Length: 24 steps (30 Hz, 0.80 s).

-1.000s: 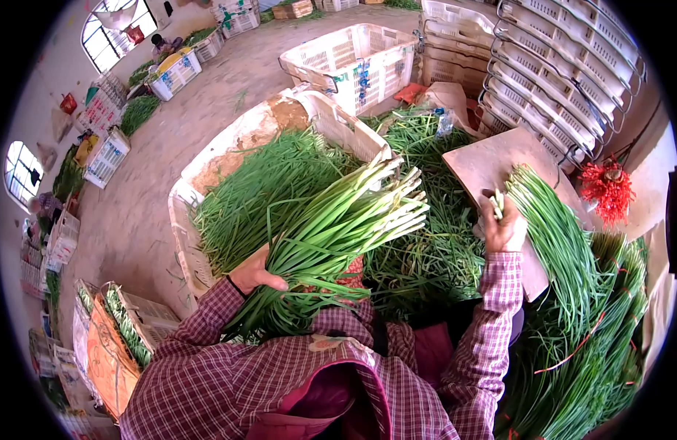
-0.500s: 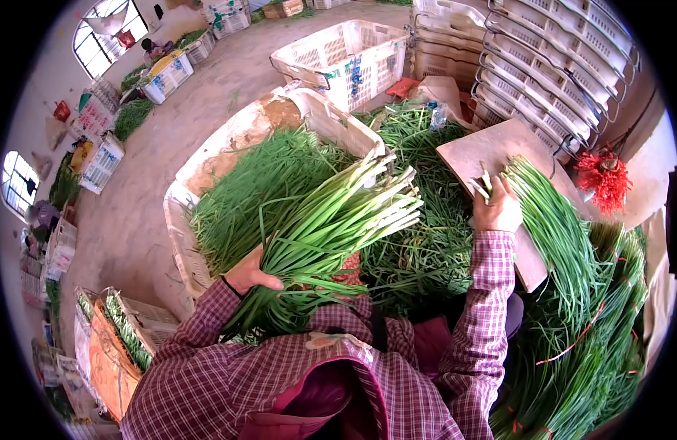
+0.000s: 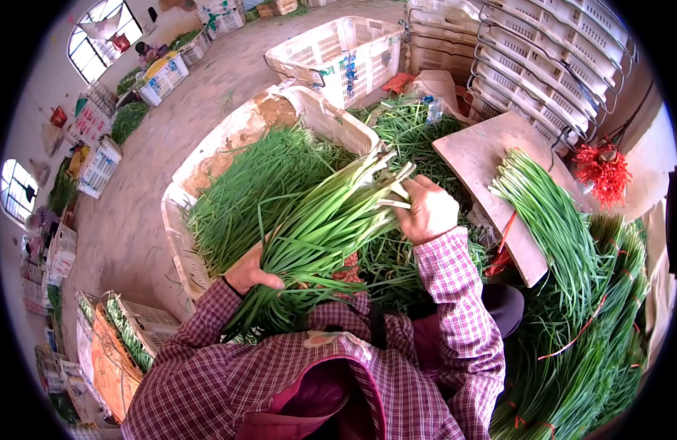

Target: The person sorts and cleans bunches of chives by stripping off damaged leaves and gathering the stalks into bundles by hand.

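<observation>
My left hand (image 3: 253, 271) is wrapped round a thick bunch of garlic chives (image 3: 324, 220), its thumb over the leaves. The bunch slants up to the right, with pale stem ends near the crate's rim. At those ends, my right hand (image 3: 431, 211) is closed with finger and thumb on some stems. To its right, a neat pile of chives (image 3: 547, 213) lies across a tilted board (image 3: 474, 147), white ends on the board and leaves hanging over its edge. Under the bunch, a white crate (image 3: 178, 242) holds more loose chives (image 3: 272, 183).
Loose green leaves (image 3: 408, 268) cover the ground between crate and board. Bundles tied with red strips (image 3: 602, 330) lie at the lower right. Red ties (image 3: 602, 170) hang at the right. Stacked crates (image 3: 547, 66) and another crate (image 3: 338, 55) stand behind. Other people sit far left.
My right hand has moved left from the pile on the board to the bunch's stem ends. The few stems it held are gone from the board. My left hand stays in place.
</observation>
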### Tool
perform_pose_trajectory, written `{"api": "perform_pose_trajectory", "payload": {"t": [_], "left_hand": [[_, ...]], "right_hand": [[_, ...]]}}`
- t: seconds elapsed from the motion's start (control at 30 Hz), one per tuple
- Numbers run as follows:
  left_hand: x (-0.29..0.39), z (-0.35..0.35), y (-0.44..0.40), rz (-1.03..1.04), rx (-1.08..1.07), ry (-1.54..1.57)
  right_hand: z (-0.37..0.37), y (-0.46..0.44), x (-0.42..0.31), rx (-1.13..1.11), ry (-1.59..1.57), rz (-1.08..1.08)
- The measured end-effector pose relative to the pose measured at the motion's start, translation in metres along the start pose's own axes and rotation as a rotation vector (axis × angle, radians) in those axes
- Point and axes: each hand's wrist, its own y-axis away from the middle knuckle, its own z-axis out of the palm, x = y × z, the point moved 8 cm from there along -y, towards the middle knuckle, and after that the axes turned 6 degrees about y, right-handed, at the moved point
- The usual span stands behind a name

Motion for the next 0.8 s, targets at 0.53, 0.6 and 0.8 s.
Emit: {"api": "perform_pose_trajectory", "payload": {"t": [0.53,0.6,0.8], "left_hand": [[-0.008,-0.010,0.008,-0.098,0.081,0.182],[-0.011,-0.014,0.004,-0.035,0.022,0.214],[-0.004,-0.005,-0.010,-0.025,0.022,0.172]], "right_hand": [[-0.053,0.058,0.186,0.020,0.625,0.682],[-0.047,0.063,0.185,-0.036,0.589,0.668],[-0.024,0.016,0.030,0.155,-0.265,0.156]]}}
